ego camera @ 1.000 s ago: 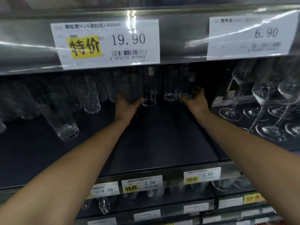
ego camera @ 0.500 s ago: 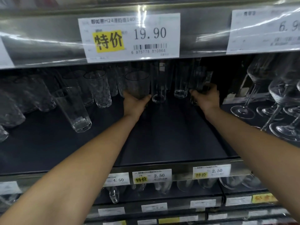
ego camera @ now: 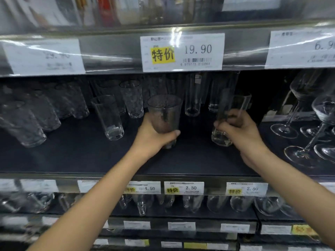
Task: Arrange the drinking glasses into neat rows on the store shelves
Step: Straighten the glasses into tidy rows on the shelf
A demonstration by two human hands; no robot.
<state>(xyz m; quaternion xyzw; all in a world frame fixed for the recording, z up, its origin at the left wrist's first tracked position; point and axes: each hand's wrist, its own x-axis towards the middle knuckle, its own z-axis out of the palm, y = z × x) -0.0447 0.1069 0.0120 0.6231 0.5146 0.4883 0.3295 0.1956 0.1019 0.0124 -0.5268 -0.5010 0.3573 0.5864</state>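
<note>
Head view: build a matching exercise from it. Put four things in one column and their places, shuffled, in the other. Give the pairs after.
Things
1. wide tumbler
2. tall narrow glass
3. wine glasses
4. 19.90 price tag

Places
A. fixed on the upper shelf edge
B. gripped by the right hand
C. standing at the far right of the dark shelf
D. gripped by the left hand

Pairs: 1-D, 2-B, 3-C, 4-A

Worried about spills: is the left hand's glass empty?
Empty: the glass in the left hand shows no liquid line, clear down to its base.
</note>
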